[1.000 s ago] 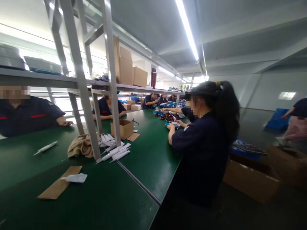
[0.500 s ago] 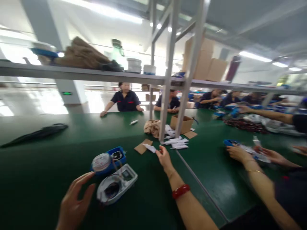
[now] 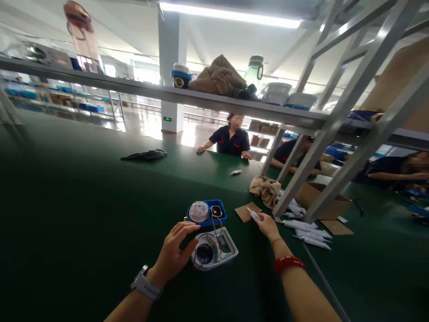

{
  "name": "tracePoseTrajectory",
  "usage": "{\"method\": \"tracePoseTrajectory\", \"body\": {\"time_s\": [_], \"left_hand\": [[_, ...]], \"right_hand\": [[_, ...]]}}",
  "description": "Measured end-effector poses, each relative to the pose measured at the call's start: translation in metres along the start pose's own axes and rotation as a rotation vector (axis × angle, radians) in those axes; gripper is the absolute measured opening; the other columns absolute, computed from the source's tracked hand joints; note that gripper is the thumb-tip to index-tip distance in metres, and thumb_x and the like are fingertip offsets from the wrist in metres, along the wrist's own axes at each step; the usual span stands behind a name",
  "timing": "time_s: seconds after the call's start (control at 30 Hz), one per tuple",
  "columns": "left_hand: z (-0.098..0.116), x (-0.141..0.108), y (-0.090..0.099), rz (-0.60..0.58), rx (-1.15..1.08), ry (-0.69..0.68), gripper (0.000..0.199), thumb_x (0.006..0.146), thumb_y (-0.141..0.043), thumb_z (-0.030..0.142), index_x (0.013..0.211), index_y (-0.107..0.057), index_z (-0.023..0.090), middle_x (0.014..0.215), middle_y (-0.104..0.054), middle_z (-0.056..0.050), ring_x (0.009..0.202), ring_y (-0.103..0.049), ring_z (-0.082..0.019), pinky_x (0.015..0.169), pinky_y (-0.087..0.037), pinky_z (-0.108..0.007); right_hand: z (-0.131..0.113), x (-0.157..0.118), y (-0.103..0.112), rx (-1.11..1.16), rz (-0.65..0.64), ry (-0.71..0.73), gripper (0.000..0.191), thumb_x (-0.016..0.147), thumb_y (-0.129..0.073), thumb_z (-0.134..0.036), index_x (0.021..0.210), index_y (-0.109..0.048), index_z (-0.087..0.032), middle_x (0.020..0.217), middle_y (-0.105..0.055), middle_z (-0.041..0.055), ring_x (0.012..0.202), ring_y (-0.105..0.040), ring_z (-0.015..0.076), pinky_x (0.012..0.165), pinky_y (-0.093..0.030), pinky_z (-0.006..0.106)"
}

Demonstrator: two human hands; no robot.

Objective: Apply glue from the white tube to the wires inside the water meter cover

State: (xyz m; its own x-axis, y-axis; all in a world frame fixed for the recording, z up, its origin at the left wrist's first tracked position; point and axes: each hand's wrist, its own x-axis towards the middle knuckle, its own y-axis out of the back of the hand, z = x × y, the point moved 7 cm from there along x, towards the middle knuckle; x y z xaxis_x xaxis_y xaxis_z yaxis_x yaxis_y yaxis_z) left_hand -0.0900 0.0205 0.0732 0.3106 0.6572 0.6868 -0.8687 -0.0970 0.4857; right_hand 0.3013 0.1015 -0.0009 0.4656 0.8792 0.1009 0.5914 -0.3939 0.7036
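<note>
My right hand grips a white squeeze tube, its nozzle pointing away over a piece of brown cardboard. With fingers apart, my left hand hovers at the left side of an opened device, and whether it touches is unclear. The device's white half-shell lies nearest me, with a round opening and coiled wires inside. Behind it sits a blue half-shell holding a round white part and a small black part. Thin wires join the two halves.
Several more white tubes lie beside the metal shelf posts, near a crumpled tan cloth and an open cardboard box. A dark folded item rests farther left. Across the green table sits a person.
The view has swung left. My right hand now has the tube more firmly between its fingers, still by the cardboard. My left hand stays open beside the device.
</note>
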Motion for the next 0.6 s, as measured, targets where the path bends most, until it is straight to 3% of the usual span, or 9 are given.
{"method": "tracePoseTrajectory", "body": {"time_s": [0.13,0.3,0.47,0.6], "left_hand": [[-0.001,0.000,-0.002,-0.034,-0.017,0.024,0.024,0.091,-0.053,0.022,0.114,-0.060,0.021,0.109,-0.067,-0.009,0.106,-0.061,-0.023,0.091,-0.053,-0.040],[0.002,0.000,-0.002,-0.044,-0.039,0.013,0.024,0.091,-0.054,0.022,0.114,-0.059,0.021,0.110,-0.066,-0.008,0.107,-0.059,-0.023,0.092,-0.051,-0.041],[0.019,-0.003,-0.006,-0.076,-0.084,-0.061,0.023,0.090,-0.054,0.020,0.113,-0.059,0.021,0.106,-0.067,-0.007,0.102,-0.060,-0.021,0.088,-0.051,-0.038],[0.048,0.007,-0.025,-0.188,-0.090,-0.053,0.023,0.090,-0.054,0.024,0.111,-0.060,0.020,0.102,-0.067,-0.007,0.091,-0.062,-0.019,0.080,-0.051,-0.034]], "right_hand": [[0.004,-0.009,-0.005,0.159,-0.120,-0.108,0.032,0.090,-0.058,-0.037,0.117,-0.058,-0.019,0.121,-0.058,0.0073,0.103,-0.059,0.0215,0.086,-0.052,0.040],[-0.003,-0.037,0.001,0.521,-0.130,-0.204,0.035,0.090,-0.058,-0.036,0.119,-0.056,-0.017,0.120,-0.058,0.0082,0.101,-0.060,0.0209,0.083,-0.053,0.041],[-0.034,-0.086,0.010,0.976,-0.151,-0.174,0.027,0.084,-0.065,-0.038,0.104,-0.062,-0.019,0.107,-0.066,0.0054,0.101,-0.063,0.0205,0.084,-0.054,0.038],[-0.065,-0.128,0.006,1.160,-0.253,-0.158,0.031,0.074,-0.074,-0.040,0.097,-0.065,-0.022,0.105,-0.071,0.0062,0.105,-0.064,0.0232,0.090,-0.051,0.040]]}}
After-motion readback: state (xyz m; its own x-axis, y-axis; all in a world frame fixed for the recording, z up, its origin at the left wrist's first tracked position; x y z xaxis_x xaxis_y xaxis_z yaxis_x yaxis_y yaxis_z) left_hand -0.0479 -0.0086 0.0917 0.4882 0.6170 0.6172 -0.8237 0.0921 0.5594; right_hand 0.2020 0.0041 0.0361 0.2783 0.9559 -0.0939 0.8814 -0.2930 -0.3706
